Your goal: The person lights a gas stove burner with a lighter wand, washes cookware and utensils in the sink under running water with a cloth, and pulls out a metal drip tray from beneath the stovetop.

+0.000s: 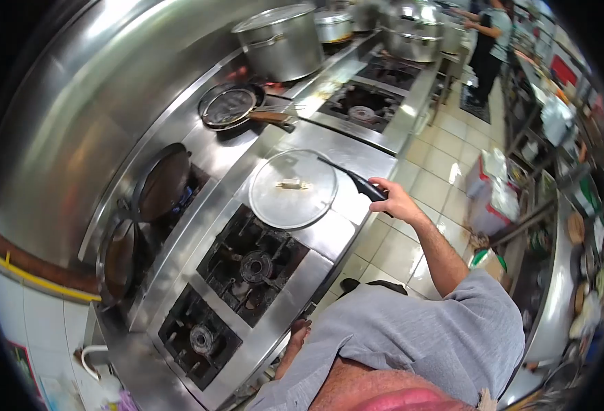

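Observation:
My right hand (396,203) is closed around the thick handle of what looks like a long black gas lighter (362,183). Its thin tip points left, over the rim of a round metal lid (294,188) with a small central handle. That lid lies flat on the steel stovetop (329,233). Low at the stove's front edge is my left hand (300,334), close to the controls; its fingers are partly hidden, and what they touch is unclear. Just beyond that edge sit two black burner grates, the nearer one (201,339) and the farther one (255,266). No flame shows on either.
Two dark woks (164,181) (118,260) lean along the back. Pans with a strainer (230,106) rest farther up, and a large lidded stockpot (281,48) stands beyond. A co-worker (490,51) stands down the tiled aisle. A cluttered counter (555,288) runs along the right.

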The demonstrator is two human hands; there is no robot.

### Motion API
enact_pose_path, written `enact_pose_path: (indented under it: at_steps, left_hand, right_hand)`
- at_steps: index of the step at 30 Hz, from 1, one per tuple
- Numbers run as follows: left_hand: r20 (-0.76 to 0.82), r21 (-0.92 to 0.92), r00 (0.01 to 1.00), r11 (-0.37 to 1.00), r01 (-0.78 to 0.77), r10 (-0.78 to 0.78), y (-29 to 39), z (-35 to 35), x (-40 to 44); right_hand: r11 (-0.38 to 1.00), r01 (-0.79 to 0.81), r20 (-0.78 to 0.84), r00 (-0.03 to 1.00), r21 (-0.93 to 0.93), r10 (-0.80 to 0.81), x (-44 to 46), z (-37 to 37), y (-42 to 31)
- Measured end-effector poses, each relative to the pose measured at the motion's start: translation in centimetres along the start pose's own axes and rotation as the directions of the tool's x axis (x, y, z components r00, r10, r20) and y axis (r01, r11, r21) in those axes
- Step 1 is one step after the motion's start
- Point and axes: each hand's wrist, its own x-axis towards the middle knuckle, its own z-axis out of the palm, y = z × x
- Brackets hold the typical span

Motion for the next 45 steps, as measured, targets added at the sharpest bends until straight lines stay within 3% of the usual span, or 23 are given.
enact_pose_path:
  at_steps: [3, 5, 8, 12, 13, 14, 16, 18, 20, 22, 24, 25, 26, 27, 29, 31, 33, 35, 39, 41, 42, 44, 45]
  left_hand:
    - [0.092, 0.070, 0.996, 0.997, -0.008, 0.002, -0.6, -0.1, 0.5]
    - [0.054, 0.076, 0.998, 0.997, 0.006, -0.010, 2.2, 0.2, -3.2]
    - [0.079, 0.205, 0.997, 0.979, 0.001, -0.017, 0.3, 0.5, -4.0]
    - [0.226, 0.306, 0.971, 0.952, 0.002, -0.075, -2.2, 1.0, -5.1]
    - [0.198, 0.460, 0.980, 0.884, -0.083, -0.011, -2.3, 1.3, -5.8]
    - [0.211, 0.471, 0.977, 0.877, -0.093, -0.010, -2.1, 1.7, -5.9]
    - [0.256, 0.728, 0.967, 0.658, -0.196, 0.004, -2.2, 2.2, -6.4]
    - [0.268, 0.779, 0.962, 0.599, -0.185, -0.052, -3.5, 2.9, -4.4]
    - [0.342, 0.789, 0.939, 0.530, -0.310, 0.040, -2.7, 4.2, -3.9]
    - [0.363, 0.796, 0.927, 0.486, -0.360, 0.093, -1.4, 6.0, -4.0]
    - [0.379, 0.821, 0.917, 0.412, -0.396, 0.126, 0.7, 8.9, -4.3]
    - [0.404, 0.841, 0.908, 0.346, -0.416, 0.110, 1.6, 10.6, -4.6]
    - [0.360, 0.825, 0.933, 0.460, -0.329, 0.021, 3.6, 12.4, -7.0]
    - [0.515, 0.807, 0.836, 0.224, -0.547, 0.189, 1.8, 13.7, -4.1]
    - [0.411, 0.725, 0.901, 0.550, -0.415, 0.140, 5.0, 17.8, -12.9]
    - [0.474, 0.711, 0.868, 0.518, -0.475, 0.146, 4.2, 22.1, -14.1]
    - [0.473, 0.650, 0.869, 0.608, -0.456, 0.145, 1.3, 24.9, -13.7]
    - [0.590, 0.645, 0.789, 0.485, -0.590, 0.174, -0.4, 27.5, -15.3]
    - [0.701, 0.677, 0.711, 0.259, -0.689, 0.060, -5.8, 31.7, -11.8]
    - [0.722, 0.655, 0.680, 0.193, -0.731, 0.125, -6.2, 32.0, -14.0]
    - [0.712, 0.632, 0.669, 0.222, -0.743, 0.212, -6.6, 31.8, -14.9]
    - [0.682, 0.653, 0.714, 0.306, -0.693, 0.160, -6.1, 31.7, -15.6]
    - [0.659, 0.662, 0.733, 0.331, -0.672, 0.169, -5.7, 31.8, -15.7]
  right_hand:
    - [0.998, 0.044, -0.228, 0.973, 0.039, -0.034, -6.5, -1.0, 1.1]
    - [0.992, -0.060, -0.368, 0.925, 0.112, 0.097, -11.3, -1.1, 1.5]
    - [0.947, -0.153, -0.456, 0.847, 0.282, 0.272, -17.3, -0.8, 3.5]
    - [0.918, -0.074, -0.585, 0.750, 0.389, 0.309, -24.8, -1.9, 3.7]
    - [0.918, -0.053, -0.631, 0.710, 0.393, 0.311, -26.6, -2.6, 3.8]
    - [0.925, 0.006, -0.666, 0.696, 0.381, 0.270, -28.3, -3.4, 3.9]
    - [0.949, 0.152, -0.771, 0.624, 0.277, 0.125, -31.4, -5.6, 4.6]
    - [0.973, 0.079, -0.823, 0.551, 0.218, 0.140, -35.0, -7.3, 1.1]
    - [0.992, 0.055, -0.874, 0.481, 0.112, 0.072, -38.5, -8.7, -2.2]
    - [0.982, 0.016, -0.928, 0.325, -0.189, -0.184, -42.3, -11.8, -1.2]
    - [0.980, 0.006, -0.939, 0.286, -0.198, -0.191, -47.0, -13.3, -4.9]
    - [0.961, -0.022, -0.939, 0.220, -0.277, -0.266, -49.5, -13.9, -6.3]
    - [0.905, -0.144, -0.914, 0.137, -0.400, -0.382, -52.2, -15.2, -6.7]
    - [0.858, -0.151, -0.871, 0.066, -0.492, -0.487, -55.1, -16.6, -6.8]
    - [0.718, -0.337, -0.747, -0.063, -0.609, -0.662, -61.0, -17.3, -10.3]
    - [0.524, -0.536, -0.543, -0.139, -0.662, -0.828, -66.4, -18.5, -13.5]
    - [0.268, -0.721, -0.268, -0.118, -0.639, -0.956, -72.5, -20.0, -16.6]
    - [0.021, -0.835, 0.000, -0.025, -0.550, -1.000, -78.5, -21.1, -19.8]
    - [-0.227, -0.972, 0.160, 0.215, -0.055, -0.963, -88.8, -23.0, -27.1]
    - [-0.170, -0.961, 0.139, 0.142, -0.219, -0.980, -91.3, -23.7, -30.1]
    - [-0.083, -0.902, 0.074, 0.057, -0.423, -0.996, -92.4, -23.6, -31.4]
    - [0.117, -0.686, -0.125, -0.038, -0.719, -0.991, -95.1, -24.2, -33.5]
    - [0.090, -0.819, -0.166, 0.007, -0.567, -0.986, -96.2, -24.1, -34.0]
